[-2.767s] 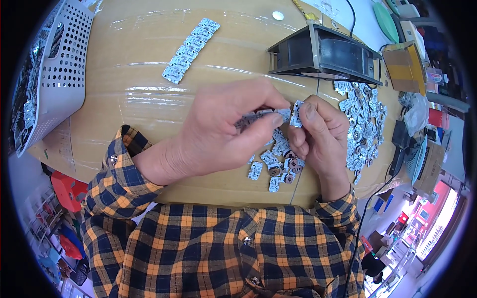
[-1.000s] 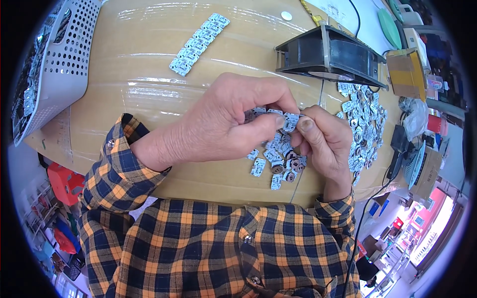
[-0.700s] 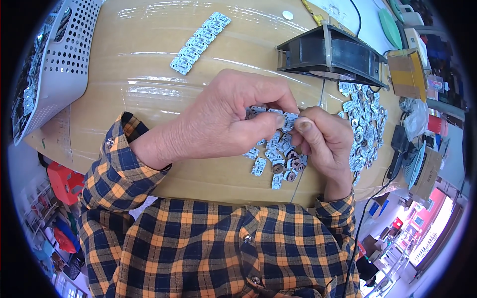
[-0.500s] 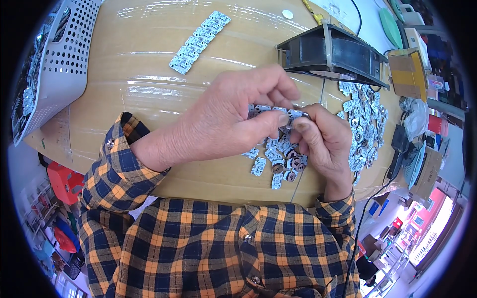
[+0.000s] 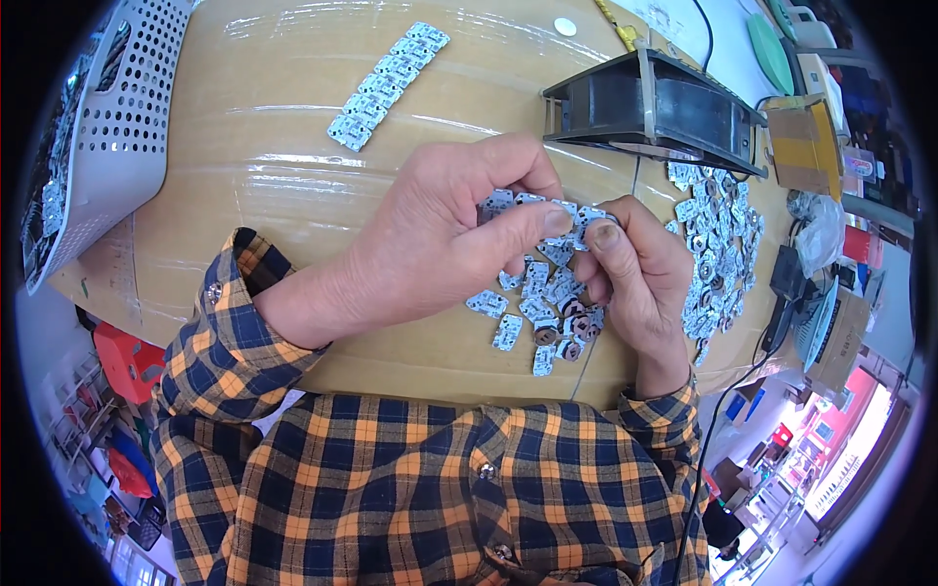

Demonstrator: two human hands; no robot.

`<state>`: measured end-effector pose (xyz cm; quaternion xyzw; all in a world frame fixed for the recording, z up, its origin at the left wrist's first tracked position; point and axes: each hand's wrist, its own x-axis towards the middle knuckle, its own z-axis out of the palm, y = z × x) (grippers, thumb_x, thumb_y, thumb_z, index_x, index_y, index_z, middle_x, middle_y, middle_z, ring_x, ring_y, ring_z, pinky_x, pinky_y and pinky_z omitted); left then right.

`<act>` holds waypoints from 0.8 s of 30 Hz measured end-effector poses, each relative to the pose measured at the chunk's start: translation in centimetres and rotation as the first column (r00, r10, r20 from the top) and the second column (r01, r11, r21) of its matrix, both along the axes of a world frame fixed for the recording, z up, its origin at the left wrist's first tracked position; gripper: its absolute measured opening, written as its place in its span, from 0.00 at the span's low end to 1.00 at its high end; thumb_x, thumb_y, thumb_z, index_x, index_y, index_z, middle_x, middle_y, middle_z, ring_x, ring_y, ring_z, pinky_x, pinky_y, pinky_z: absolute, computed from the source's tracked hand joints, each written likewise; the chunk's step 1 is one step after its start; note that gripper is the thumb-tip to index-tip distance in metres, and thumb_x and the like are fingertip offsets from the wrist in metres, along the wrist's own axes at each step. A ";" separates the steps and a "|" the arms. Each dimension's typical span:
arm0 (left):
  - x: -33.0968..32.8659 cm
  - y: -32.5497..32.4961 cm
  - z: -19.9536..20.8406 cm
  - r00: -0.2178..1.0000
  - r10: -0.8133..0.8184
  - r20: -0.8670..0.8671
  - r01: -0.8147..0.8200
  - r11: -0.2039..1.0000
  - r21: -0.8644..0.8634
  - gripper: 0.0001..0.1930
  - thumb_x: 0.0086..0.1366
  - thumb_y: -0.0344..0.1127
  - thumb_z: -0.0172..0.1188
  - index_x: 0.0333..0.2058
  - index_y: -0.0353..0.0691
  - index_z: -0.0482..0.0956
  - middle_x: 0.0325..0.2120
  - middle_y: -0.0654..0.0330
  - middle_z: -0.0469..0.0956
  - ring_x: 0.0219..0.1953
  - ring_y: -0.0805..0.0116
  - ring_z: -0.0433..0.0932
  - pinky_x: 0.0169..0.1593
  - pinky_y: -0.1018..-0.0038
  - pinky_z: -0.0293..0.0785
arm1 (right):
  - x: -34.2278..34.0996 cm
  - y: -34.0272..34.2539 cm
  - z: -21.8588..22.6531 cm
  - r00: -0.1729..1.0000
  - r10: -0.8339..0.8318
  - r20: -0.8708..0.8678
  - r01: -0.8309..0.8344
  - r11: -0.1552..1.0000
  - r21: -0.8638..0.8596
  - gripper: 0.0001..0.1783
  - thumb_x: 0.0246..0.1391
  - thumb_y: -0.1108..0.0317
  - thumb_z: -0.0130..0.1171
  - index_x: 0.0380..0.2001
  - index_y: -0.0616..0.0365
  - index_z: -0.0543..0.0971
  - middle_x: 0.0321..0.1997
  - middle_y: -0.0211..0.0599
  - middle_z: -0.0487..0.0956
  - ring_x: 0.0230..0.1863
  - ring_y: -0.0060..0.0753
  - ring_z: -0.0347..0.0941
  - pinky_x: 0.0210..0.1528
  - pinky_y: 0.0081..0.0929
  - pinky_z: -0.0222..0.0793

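A short row of small white circuit boards [image 5: 498, 201] is held between both hands above the table. My left hand [image 5: 440, 220] is closed on the row, thumb pressed on its face and fingers curled behind. At the row's right end, my right hand [image 5: 640, 269] pinches a board between thumb and bent index finger. Below them lies a loose heap of the same boards [image 5: 535, 278], some showing round dark parts [image 5: 546, 335]. The hands cover part of this heap. Farther off to the left, a neat slanted strip of boards [image 5: 389, 86] lies flat.
A black fan-like frame [image 5: 650, 103] stands beyond my right hand. A larger pile of boards [image 5: 718, 244] spreads to its near right. At the far left stands a grey perforated basket [image 5: 122, 127] with boards inside. A black cable [image 5: 738, 386] runs down the right side.
My left fingers have drawn in from their stretched position and curled behind the row. More of the boards' faces now shows between the two thumbs.
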<state>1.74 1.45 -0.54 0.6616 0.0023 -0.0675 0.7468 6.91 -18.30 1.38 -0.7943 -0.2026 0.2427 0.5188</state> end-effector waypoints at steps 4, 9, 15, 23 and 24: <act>0.3 0.7 -0.3 0.951 -0.045 0.305 -0.052 0.952 0.303 0.04 0.64 0.29 0.59 0.33 0.34 0.76 0.21 0.65 0.75 0.20 0.84 0.73 0.21 0.86 0.65 | 0.2 0.1 -0.3 0.971 0.084 0.226 -0.079 0.996 -0.029 0.11 0.64 0.67 0.51 0.31 0.62 0.77 0.17 0.26 0.74 0.16 0.13 0.66 0.19 0.14 0.61; 0.4 1.1 -0.1 0.943 -0.113 0.314 0.012 0.953 0.304 0.05 0.65 0.30 0.60 0.34 0.34 0.76 0.22 0.65 0.76 0.20 0.83 0.73 0.21 0.85 0.64 | 0.3 -0.3 0.3 0.987 0.119 0.104 -0.121 0.992 0.018 0.11 0.64 0.68 0.52 0.30 0.63 0.76 0.17 0.26 0.73 0.13 0.14 0.64 0.16 0.14 0.58; 0.3 0.6 1.0 0.978 -0.163 -0.131 0.092 0.897 -0.431 0.07 0.66 0.32 0.60 0.37 0.34 0.75 0.23 0.65 0.75 0.19 0.83 0.72 0.21 0.86 0.63 | 0.4 0.0 0.1 0.768 0.141 -0.625 0.222 0.856 0.467 0.17 0.67 0.63 0.48 0.28 0.67 0.74 0.14 0.26 0.68 0.10 0.13 0.58 0.10 0.14 0.53; 0.5 0.5 0.1 0.878 -0.038 0.478 -0.145 0.930 0.339 0.07 0.59 0.22 0.60 0.37 0.31 0.75 0.26 0.56 0.77 0.27 0.71 0.77 0.27 0.78 0.70 | 0.4 0.3 -0.6 0.908 -0.067 -0.414 0.191 0.945 0.266 0.18 0.67 0.61 0.48 0.24 0.60 0.67 0.15 0.31 0.68 0.09 0.14 0.56 0.10 0.14 0.54; 0.6 0.4 0.0 0.878 -0.037 0.478 -0.146 0.929 0.340 0.07 0.59 0.22 0.60 0.37 0.31 0.75 0.26 0.56 0.77 0.27 0.71 0.77 0.27 0.78 0.70 | 0.4 0.3 -0.7 0.927 -0.078 -0.366 0.171 0.958 0.228 0.18 0.67 0.61 0.48 0.24 0.60 0.67 0.15 0.31 0.68 0.10 0.14 0.57 0.10 0.14 0.54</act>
